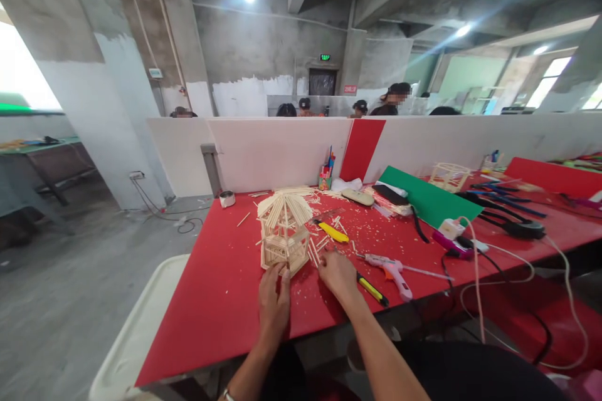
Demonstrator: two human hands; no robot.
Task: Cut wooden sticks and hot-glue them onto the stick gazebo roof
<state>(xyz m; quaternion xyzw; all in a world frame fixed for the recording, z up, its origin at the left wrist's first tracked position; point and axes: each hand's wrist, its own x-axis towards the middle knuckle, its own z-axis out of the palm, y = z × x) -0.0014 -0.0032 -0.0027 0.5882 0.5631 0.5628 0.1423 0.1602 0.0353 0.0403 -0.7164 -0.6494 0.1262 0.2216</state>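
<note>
Low at the near side of a pale wooden stick model with a pitched roof [285,235], the left hand [274,291] has its thumb and fingertips drawn together against the base; whether it pinches a stick there I cannot tell. The right hand [337,272] is curled palm-down just beside the model, by loose pale wooden sticks [313,252]; whether it grips one is hidden. The model stands upright toward the left end of a red-topped bench [211,301], between its near and far edges.

A light hold low on the frame would probably serve best, since the thin posts look easy to bend. The right wrist is best kept clear of the pink-and-white glue gun [390,269], whose nozzle points toward that hand, and of the black-and-yellow cutter [373,290] at the near edge. A yellow-handled knife [333,232] lies beyond the right hand.

Farther out, a silver-grey tape roll [227,199] sits at the far left corner and a patterned pen cup [325,178] at the far edge. No brand is readable on the tools. On the back wall, a red sign [350,89] and a lit green sign [325,57] carry writing too small to read.
</note>
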